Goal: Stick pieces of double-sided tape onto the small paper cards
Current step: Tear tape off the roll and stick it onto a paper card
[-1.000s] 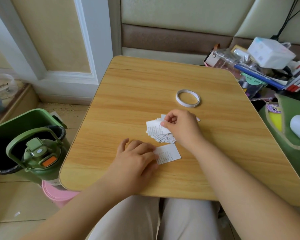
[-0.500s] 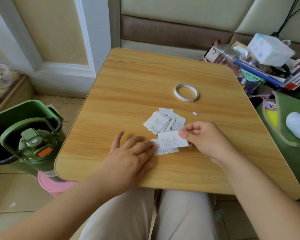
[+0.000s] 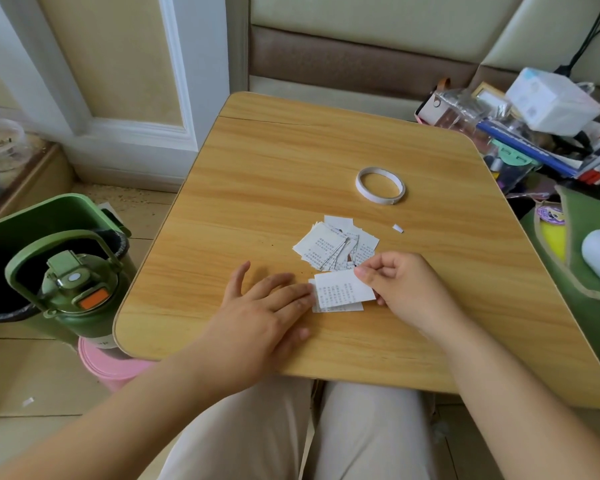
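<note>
1. Fingers of the left hand are lying straight and flat on the light wooden tabletop, their tips touching the left edge of a small white printed paper card that is lying flat near the front middle of the table.
2. Right hand is pinching a second small white printed card by its right edge between thumb and curled fingers, holding it over the flat card so that it is covering most of it.
3. Just behind the two cards, a loose pile of similar small printed paper cards is sitting on the tabletop.
4. Further back and to the right, a white ring-shaped roll of double-sided tape is lying flat, well apart from both hands.
5. Between roll and pile, off to the right, a tiny white scrap is lying on the wood.
6. Left of the table, a green lidded water bottle with a carrying handle is standing on the floor in front of a green bin.
</note>
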Action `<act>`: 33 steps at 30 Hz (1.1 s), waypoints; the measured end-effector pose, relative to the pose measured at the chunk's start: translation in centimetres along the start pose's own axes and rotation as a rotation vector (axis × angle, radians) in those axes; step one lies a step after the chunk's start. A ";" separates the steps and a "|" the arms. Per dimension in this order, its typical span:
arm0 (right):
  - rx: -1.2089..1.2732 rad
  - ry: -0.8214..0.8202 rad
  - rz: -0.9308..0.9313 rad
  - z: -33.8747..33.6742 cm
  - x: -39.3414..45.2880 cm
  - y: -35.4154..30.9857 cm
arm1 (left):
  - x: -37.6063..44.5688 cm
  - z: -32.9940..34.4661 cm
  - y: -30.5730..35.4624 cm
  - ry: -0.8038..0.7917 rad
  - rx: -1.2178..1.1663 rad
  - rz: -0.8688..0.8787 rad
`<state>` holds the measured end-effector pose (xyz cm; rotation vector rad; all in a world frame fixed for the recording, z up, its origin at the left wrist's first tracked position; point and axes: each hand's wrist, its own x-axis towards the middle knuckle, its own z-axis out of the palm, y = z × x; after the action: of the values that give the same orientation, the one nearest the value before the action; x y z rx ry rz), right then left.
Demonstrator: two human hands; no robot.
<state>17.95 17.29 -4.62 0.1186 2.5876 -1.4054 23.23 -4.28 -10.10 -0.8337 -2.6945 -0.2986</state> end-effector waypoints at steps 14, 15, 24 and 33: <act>-0.161 0.073 -0.067 1.2 -0.3 0.2 | -0.4 -0.1 -0.3 -0.049 -0.084 -0.021; -0.163 0.074 -0.066 1.2 -0.3 0.2 | -0.4 -0.2 -0.3 -0.047 -0.093 -0.020; -0.188 0.072 -0.051 1.3 0.0 0.2 | -0.3 -0.3 -0.2 -0.065 -0.074 -0.015; -0.160 0.126 -0.044 1.2 -0.6 0.2 | 0.3 -0.5 0.3 -0.049 0.031 -0.006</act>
<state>18.73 16.43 -5.23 0.1309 2.8102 -1.2361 23.28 -4.02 -9.50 -0.8346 -2.7403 -0.2408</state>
